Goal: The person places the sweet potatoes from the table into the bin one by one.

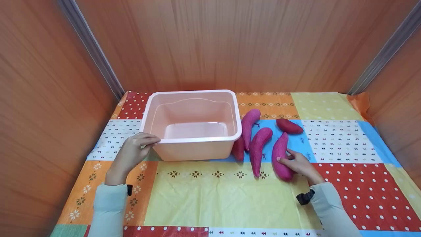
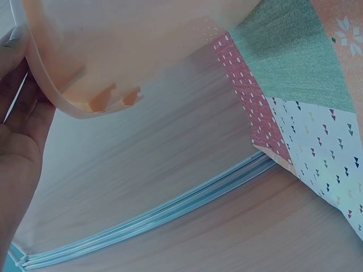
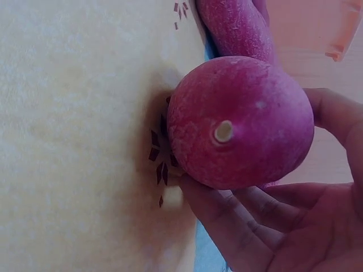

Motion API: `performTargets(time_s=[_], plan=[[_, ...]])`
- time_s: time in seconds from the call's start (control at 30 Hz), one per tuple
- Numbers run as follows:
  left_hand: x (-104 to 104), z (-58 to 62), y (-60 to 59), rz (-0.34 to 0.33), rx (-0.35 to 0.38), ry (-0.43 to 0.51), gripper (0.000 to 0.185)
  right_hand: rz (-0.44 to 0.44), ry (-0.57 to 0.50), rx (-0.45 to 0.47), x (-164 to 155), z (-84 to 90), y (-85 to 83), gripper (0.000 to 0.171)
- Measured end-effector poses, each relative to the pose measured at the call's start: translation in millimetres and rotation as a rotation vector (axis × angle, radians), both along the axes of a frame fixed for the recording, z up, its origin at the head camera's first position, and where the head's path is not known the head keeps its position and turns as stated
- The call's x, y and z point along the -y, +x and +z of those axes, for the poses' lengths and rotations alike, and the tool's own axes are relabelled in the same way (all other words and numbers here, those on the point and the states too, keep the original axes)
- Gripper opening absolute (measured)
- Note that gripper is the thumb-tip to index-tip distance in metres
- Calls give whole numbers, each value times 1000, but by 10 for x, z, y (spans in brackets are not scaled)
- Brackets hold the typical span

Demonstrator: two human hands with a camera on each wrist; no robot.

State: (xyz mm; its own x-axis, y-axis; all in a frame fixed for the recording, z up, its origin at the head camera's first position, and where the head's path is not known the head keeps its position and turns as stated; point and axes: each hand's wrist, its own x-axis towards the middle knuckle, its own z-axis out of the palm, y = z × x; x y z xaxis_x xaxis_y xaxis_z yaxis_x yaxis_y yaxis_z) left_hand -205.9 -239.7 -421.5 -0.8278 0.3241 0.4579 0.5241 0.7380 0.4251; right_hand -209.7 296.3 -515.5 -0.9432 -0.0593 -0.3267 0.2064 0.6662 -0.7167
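My left hand (image 1: 133, 149) pinches the near left corner of the rim of a pale pink plastic tub (image 1: 194, 151). In the left wrist view, the thumb lies on one side of the tub's rim (image 2: 42, 73) and the fingers on the other. My right hand (image 1: 302, 166) grips a long magenta sweet potato (image 1: 279, 158), thumb across its top. The right wrist view shows its rounded end (image 3: 241, 122) large, with the fingers curled around its side. Left of it lies a curved sweet potato (image 1: 260, 148), and another (image 1: 250, 126) leans near the tub's right wall.
A dark red sweet potato (image 1: 289, 126) lies behind the gripped one. Another red one (image 1: 238, 149) sits against the tub's right side, partly covered. A patchwork cloth (image 1: 227, 197) covers the table, and wood-grain panels (image 1: 230, 46) stand at the back and both sides.
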Motion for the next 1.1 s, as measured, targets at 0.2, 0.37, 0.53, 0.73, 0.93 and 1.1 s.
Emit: performTargets(time_s=[0.2, 0.37, 0.53, 0.73, 0.93, 1.1], plan=[[4, 5, 4, 1, 30, 8, 24, -4, -4, 31, -17, 55, -4, 89], [4, 20, 16, 4, 60, 12, 23, 1, 1, 37, -24, 95, -14, 90], [0, 37, 17, 15, 87, 11, 24, 14, 13, 34, -28, 131, -24, 91], [-5, 52, 18, 18, 95, 8, 23, 26, 12, 42, -24, 185, -33, 93], [-4, 55, 12, 26, 93, -3, 24, 39, 23, 23, -18, 226, -51, 92], [-8, 59, 4, 31, 101, -7, 24, 51, 15, 4, -14, 242, -72, 91]])
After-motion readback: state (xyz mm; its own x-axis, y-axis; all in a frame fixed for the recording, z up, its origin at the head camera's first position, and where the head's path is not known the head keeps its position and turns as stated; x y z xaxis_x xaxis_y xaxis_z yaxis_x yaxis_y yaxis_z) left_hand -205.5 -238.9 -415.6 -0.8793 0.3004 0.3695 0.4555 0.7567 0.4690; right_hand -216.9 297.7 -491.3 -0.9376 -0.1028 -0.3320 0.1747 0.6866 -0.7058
